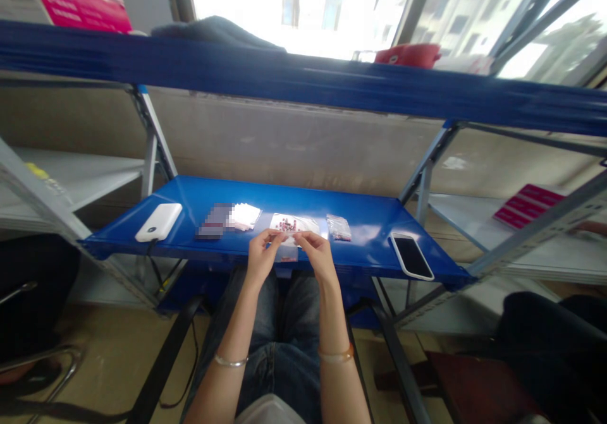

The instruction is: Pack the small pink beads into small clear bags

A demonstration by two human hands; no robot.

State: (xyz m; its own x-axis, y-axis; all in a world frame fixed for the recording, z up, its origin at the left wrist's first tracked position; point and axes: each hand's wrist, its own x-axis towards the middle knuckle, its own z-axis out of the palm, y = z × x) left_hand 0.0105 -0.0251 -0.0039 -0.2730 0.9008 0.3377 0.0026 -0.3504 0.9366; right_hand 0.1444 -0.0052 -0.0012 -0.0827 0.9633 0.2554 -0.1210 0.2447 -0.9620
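Here, left hand (260, 258), right hand (318, 256) pinch small clear bag (287, 251).

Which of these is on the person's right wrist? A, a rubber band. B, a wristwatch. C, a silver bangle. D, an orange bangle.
D. The right hand has an orange bangle around its wrist, while the silver bangle is on the wrist of the left hand.
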